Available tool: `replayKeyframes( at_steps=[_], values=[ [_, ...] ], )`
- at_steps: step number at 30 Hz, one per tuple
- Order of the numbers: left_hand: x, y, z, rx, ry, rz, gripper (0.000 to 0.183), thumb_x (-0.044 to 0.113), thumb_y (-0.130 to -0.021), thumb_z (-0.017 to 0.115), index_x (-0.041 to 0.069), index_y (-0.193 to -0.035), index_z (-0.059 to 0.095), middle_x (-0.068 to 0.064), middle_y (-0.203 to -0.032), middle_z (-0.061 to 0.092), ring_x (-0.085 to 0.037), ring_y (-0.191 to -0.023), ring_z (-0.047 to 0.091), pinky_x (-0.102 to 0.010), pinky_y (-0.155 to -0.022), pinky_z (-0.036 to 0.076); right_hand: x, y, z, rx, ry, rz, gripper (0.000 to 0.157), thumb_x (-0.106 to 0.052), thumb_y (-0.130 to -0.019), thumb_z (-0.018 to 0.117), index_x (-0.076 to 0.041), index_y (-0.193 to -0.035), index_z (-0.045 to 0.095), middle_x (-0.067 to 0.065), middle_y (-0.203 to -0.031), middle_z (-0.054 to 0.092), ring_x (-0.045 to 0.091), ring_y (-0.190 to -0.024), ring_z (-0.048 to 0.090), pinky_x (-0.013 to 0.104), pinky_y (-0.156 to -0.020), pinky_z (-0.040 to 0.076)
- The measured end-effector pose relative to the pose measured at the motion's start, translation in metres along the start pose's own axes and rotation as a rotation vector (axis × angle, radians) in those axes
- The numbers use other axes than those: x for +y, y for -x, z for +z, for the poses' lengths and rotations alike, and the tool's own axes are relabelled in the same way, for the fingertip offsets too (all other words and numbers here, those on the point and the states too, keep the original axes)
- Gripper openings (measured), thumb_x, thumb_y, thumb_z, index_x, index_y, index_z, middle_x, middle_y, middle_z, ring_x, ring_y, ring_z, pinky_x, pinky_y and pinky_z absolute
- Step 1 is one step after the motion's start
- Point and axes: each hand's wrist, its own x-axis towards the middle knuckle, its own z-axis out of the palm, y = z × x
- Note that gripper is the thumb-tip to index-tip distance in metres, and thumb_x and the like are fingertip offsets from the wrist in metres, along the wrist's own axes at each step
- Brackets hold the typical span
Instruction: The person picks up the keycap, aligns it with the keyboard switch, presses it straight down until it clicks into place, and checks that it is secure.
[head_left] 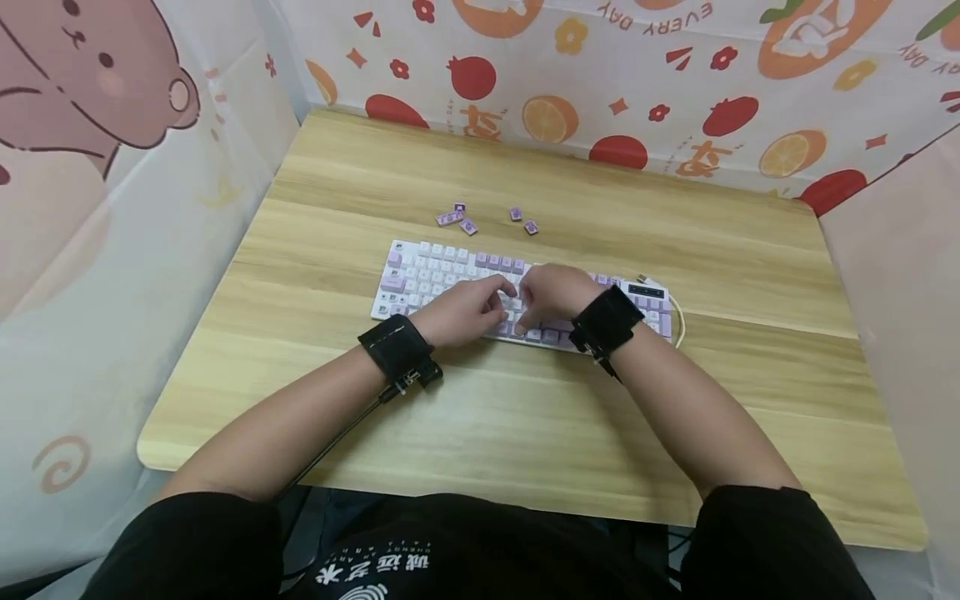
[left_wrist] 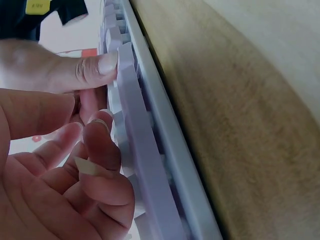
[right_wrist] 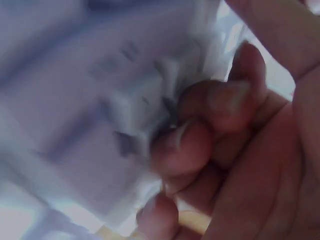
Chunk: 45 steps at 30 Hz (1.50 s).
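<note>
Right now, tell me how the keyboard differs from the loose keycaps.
The keyboard is one long piece; the keycaps are small, separate pieces. The keyboard mixes white and lilac; the keycaps look purple. The left hand and right hand are at the keyboard; neither touches the keycaps. Both rest on the table.

The cloth (head_left: 592, 92) reads "EVERY DAY" upside down; the shirt (head_left: 487, 554) bears "诚远艺"; the keyboard (head_left: 480, 269) legends are illegible.

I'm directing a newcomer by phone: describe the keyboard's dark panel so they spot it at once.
On the wooden table, find the white-and-purple keyboard. At its far right corner, near the pale cable, sits the dark panel. It is a blackish rectangle, much wider than the purple keys near it.
</note>
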Motion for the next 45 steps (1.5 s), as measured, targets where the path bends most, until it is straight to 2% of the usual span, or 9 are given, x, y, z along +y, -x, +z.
replayKeyframes(
  at_steps=[3, 9, 13, 17, 21, 28, 32, 38, 45],
  values=[
    [-0.002, 0.004, 0.002, -0.002, 0.0, -0.01, 0.032, 0.013, -0.09, 0.056, 0.008, -0.121, 0.052, -0.004, -0.085, 0.062, -0.016, -0.066, 0.055, -0.032, -0.06, 0.048, 0.002, 0.011, 0.014, 0.073, -0.023, -0.135, 0.035, -0.046, -0.072, 0.076, -0.016, -0.077, 0.058, 0.0, -0.074, 0.06, 0.017, -0.066, 0.052, 0.032, -0.058, 0.043],
    [-0.003, 0.006, -0.002, 0.011, -0.01, -0.02, 0.03, 0.015, -0.091, 0.056, 0.01, -0.12, 0.053, -0.004, -0.084, 0.061, -0.016, -0.066, 0.054, -0.032, -0.059, 0.048, 0.002, 0.023, 0.042, 0.41, 0.22, -0.349, 0.034, -0.044, -0.076, 0.072, -0.017, -0.082, 0.053, -0.004, -0.071, 0.052, 0.016, -0.063, 0.045, 0.034, -0.055, 0.04],
    [-0.003, 0.006, -0.003, 0.01, -0.009, -0.021, 0.03, 0.015, -0.09, 0.056, 0.01, -0.12, 0.053, -0.004, -0.085, 0.062, -0.016, -0.068, 0.055, -0.032, -0.061, 0.048, -0.002, 0.024, 0.049, 0.502, 0.263, -0.457, 0.019, -0.029, -0.082, 0.065, -0.014, -0.077, 0.054, -0.003, -0.069, 0.052, 0.014, -0.061, 0.044, 0.033, -0.054, 0.042],
    [-0.001, 0.005, -0.007, 0.002, -0.008, -0.015, 0.032, 0.016, -0.091, 0.056, 0.009, -0.122, 0.053, -0.005, -0.087, 0.062, -0.015, -0.068, 0.055, -0.032, -0.06, 0.049, -0.002, 0.026, 0.049, 0.499, 0.196, -0.451, 0.014, -0.026, -0.084, 0.064, -0.015, -0.078, 0.057, -0.003, -0.071, 0.055, 0.013, -0.064, 0.046, 0.031, -0.055, 0.044],
    [0.001, 0.002, -0.028, 0.038, -0.028, -0.035, 0.031, 0.018, -0.091, 0.057, 0.008, -0.121, 0.054, -0.006, -0.087, 0.063, -0.017, -0.07, 0.057, -0.033, -0.061, 0.05, 0.0, 0.027, 0.047, 0.473, 0.095, -0.4, 0.015, -0.029, -0.084, 0.067, -0.016, -0.085, 0.058, -0.004, -0.076, 0.058, 0.011, -0.069, 0.049, 0.031, -0.061, 0.046],
    [-0.013, -0.021, -0.086, 0.182, -0.22, -0.215, 0.028, 0.016, -0.091, 0.057, 0.005, -0.116, 0.058, -0.011, -0.096, 0.061, -0.023, -0.081, 0.054, -0.04, -0.071, 0.048, -0.001, 0.03, 0.052, 0.436, 0.022, -0.385, 0.021, -0.035, -0.081, 0.071, -0.02, -0.085, 0.058, -0.006, -0.077, 0.056, 0.012, -0.071, 0.047, 0.031, -0.063, 0.044],
    [-0.033, -0.04, -0.108, 0.198, -0.369, -0.29, 0.03, 0.015, -0.089, 0.059, 0.0, -0.116, 0.059, -0.018, -0.114, 0.062, -0.029, -0.093, 0.054, -0.047, -0.084, 0.047, -0.001, 0.032, 0.058, 0.454, -0.003, -0.377, 0.022, -0.038, -0.082, 0.069, -0.02, -0.084, 0.057, -0.006, -0.077, 0.056, 0.011, -0.071, 0.046, 0.031, -0.063, 0.043],
    [-0.056, -0.064, -0.116, 0.043, -0.377, -0.416, 0.039, 0.016, -0.088, 0.058, -0.003, -0.122, 0.054, -0.021, -0.128, 0.055, -0.031, -0.107, 0.05, -0.049, -0.096, 0.043, 0.001, 0.032, 0.062, 0.459, -0.003, -0.366, 0.02, -0.04, -0.084, 0.067, -0.022, -0.082, 0.057, -0.007, -0.075, 0.055, 0.01, -0.07, 0.046, 0.029, -0.063, 0.043],
    [-0.061, -0.083, -0.111, 0.026, -0.55, -0.413, 0.012, 0.012, -0.082, 0.058, 0.002, -0.081, 0.065, -0.013, -0.085, 0.063, -0.025, -0.07, 0.052, -0.04, -0.062, 0.045, 0.0, 0.035, 0.057, 0.477, -0.011, -0.37, 0.019, -0.04, -0.083, 0.067, -0.023, -0.08, 0.058, -0.008, -0.073, 0.055, 0.008, -0.068, 0.045, 0.028, -0.061, 0.042]
  ],
)
